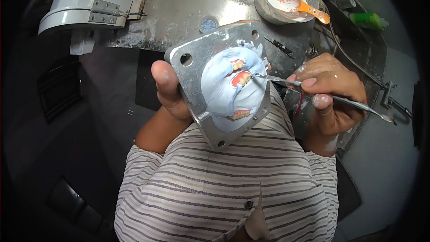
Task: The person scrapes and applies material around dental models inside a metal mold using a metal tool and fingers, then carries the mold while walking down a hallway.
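My left hand (166, 87) grips a square metal flask half (190, 78) with holes at its corners, tilted above my lap. Pale blue plaster (217, 94) fills its round middle, with pink-and-ivory denture pieces showing, among them a middle one (240, 79) and a lower one (241, 114). My right hand (333, 94) has its fingers closed on a slim metal spatula (280, 79), whose tip reaches the plaster beside the middle piece. White residue spots my right fingers.
Behind the flask, a stained metal bench (165, 27) holds a plastic bowl of white powder (273, 13) with an orange scoop (313, 11), a small cup (208, 25) and a dark tool (280, 47). A white machine (80, 2) stands at left; a green object (367, 21) lies at right.
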The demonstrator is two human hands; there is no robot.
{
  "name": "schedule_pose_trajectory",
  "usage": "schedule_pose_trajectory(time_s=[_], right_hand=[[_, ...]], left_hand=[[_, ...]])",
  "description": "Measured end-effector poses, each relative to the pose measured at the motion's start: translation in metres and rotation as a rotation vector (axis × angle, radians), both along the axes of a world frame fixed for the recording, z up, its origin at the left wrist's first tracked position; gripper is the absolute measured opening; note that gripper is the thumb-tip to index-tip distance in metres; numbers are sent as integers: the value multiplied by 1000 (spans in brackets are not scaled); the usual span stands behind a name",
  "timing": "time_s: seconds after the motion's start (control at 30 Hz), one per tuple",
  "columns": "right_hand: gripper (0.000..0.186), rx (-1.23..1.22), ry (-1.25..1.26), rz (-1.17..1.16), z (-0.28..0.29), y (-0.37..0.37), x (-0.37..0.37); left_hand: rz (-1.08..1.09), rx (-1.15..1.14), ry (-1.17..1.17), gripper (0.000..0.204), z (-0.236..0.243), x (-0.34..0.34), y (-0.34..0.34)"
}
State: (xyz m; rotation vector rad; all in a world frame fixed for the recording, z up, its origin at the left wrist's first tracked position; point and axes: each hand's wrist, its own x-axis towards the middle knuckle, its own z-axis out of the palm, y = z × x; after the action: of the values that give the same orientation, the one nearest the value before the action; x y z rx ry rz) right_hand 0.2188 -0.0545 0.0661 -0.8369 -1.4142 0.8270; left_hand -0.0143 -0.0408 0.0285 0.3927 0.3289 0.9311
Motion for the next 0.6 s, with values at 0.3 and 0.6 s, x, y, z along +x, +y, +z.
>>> schedule_pose_trajectory(time_s=[0.3,0.6], right_hand=[[19,149,-239,31,6,1,-7],[32,258,-512,50,16,-4,-7]], left_hand=[[14,19,-316,121,-3,2,2],[46,43,-209,117,1,4,6]])
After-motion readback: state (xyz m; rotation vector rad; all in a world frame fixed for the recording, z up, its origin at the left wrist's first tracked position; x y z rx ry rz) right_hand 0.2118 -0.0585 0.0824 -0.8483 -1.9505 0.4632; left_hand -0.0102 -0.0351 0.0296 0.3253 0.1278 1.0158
